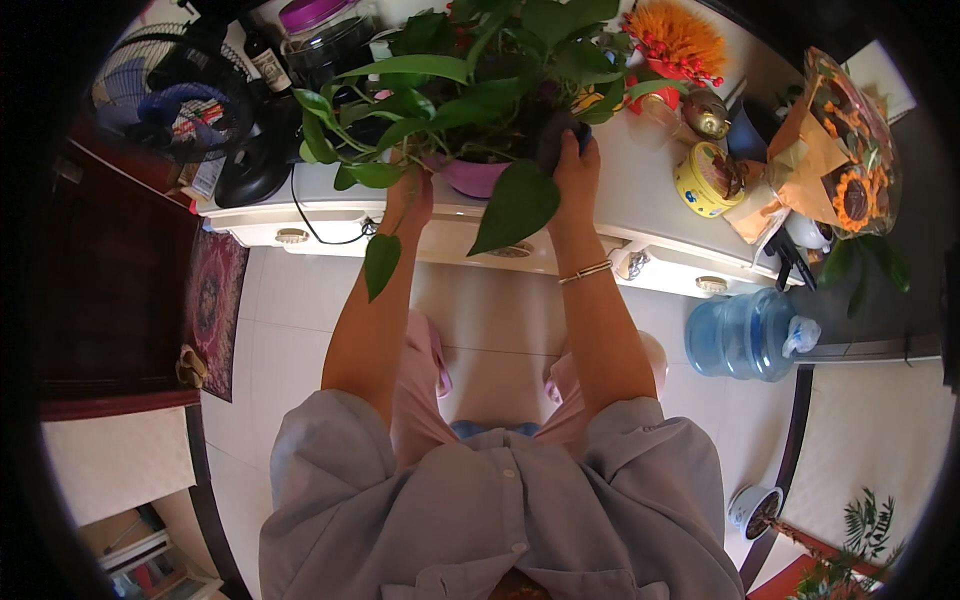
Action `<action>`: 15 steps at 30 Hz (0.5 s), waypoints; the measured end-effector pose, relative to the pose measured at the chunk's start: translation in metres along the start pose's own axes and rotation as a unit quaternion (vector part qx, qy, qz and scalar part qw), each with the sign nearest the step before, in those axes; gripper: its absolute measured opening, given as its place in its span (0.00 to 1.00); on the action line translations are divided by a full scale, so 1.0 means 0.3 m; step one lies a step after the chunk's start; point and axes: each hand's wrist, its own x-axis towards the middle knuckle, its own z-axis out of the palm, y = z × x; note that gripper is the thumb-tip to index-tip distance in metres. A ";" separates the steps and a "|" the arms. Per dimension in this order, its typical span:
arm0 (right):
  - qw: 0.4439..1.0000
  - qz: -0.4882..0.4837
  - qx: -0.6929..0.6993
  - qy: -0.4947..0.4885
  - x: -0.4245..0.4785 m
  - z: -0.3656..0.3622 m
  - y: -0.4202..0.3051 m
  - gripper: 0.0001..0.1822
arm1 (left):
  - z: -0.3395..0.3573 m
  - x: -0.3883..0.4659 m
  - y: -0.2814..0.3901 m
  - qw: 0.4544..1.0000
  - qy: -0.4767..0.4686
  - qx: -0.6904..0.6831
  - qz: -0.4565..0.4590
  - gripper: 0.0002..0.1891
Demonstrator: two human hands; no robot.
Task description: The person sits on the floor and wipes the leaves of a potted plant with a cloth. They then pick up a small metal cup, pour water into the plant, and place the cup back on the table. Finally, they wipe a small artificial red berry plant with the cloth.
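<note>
A leafy green plant in a pink-purple pot (pixel 474 177) stands on the white cabinet top (pixel 637 196) before me. My left hand (pixel 409 195) is at the pot's left side, its fingers largely hidden by stems and leaves, so its grip cannot be told. On the pot's right, my right hand (pixel 579 169) holds a dark cloth (pixel 553 142), thumb uppermost. One large leaf (pixel 519 210) hangs over the pot's front beside my right wrist, which wears a bracelet. A smaller leaf (pixel 382 266) dangles across my left forearm.
Left of the plant are a black fan (pixel 176 97), a bottle (pixel 266 64) and a purple-lidded jar (pixel 326 45). To the right are a yellow tin (pixel 705 180), a metallic figurine (pixel 706 112) and a wrapped bouquet (pixel 810 165). A blue water jug (pixel 739 334) lies on the floor.
</note>
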 end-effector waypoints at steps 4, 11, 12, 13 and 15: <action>0.995 -0.060 0.073 -0.018 -0.036 0.011 0.069 0.18 | 0.036 -0.050 -0.005 0.998 -0.032 0.018 0.047 0.14; 0.993 -0.089 0.066 0.040 -0.251 0.100 0.088 0.22 | 0.183 -0.193 0.034 0.993 -0.014 -0.039 0.108 0.12; 0.993 -0.094 0.040 0.053 -0.252 0.095 0.123 0.23 | 0.142 -0.185 0.003 0.992 -0.072 -0.033 0.097 0.19; 0.993 -0.098 0.035 0.059 -0.245 0.086 0.141 0.23 | 0.159 -0.199 -0.009 0.993 -0.029 -0.022 0.114 0.21; 0.991 -0.110 0.023 0.073 -0.226 0.061 0.157 0.24 | 0.222 -0.229 -0.052 0.988 0.053 -0.004 0.144 0.25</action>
